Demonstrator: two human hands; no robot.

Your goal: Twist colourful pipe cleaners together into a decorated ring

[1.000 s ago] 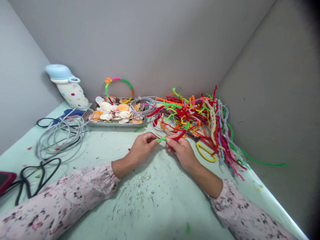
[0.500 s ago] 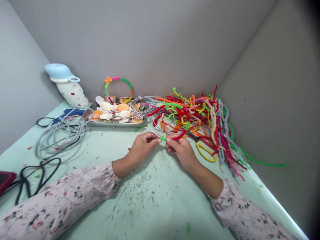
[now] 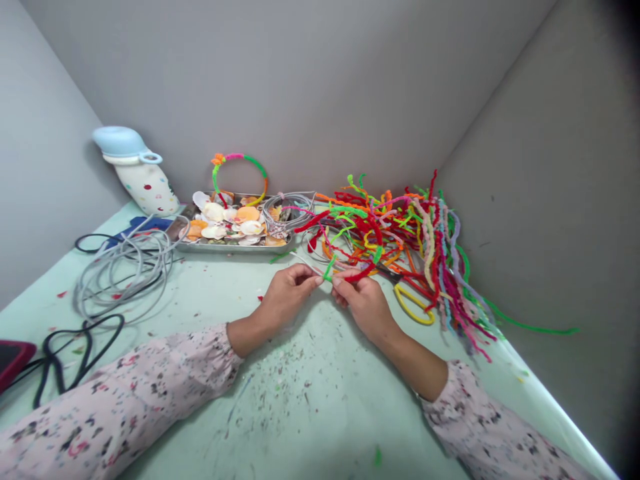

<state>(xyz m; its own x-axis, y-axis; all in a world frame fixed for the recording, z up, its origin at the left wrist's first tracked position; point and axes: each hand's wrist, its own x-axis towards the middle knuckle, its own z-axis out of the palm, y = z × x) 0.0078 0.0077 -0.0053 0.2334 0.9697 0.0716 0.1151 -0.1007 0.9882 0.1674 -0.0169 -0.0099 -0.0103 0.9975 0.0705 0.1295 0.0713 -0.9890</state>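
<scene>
Left grip (image 3: pixel 289 293) pinching thin pale wire (image 3: pixel 304 263); right grip (image 3: pixel 364 301) pinching green pipe cleaner (image 3: pixel 329 267), fingertips of both nearly meeting just above tabletop (image 3: pixel 225 297). Red pipe cleaner (image 3: pixel 361 273) touching right fingertips. Beyond right grip: tangled pipe-cleaner pile (image 3: pixel 400 233), yellow loop (image 3: pixel 413 308). Beyond left grip: shell tray (image 3: pixel 225 248); farther left, grey cable coil (image 3: pixel 125 267).

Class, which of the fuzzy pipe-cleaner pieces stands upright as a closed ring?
The multicoloured pipe-cleaner ring against the grey back wall behind the metal shell tray; the rest lie tangled in a loose pile.
</scene>
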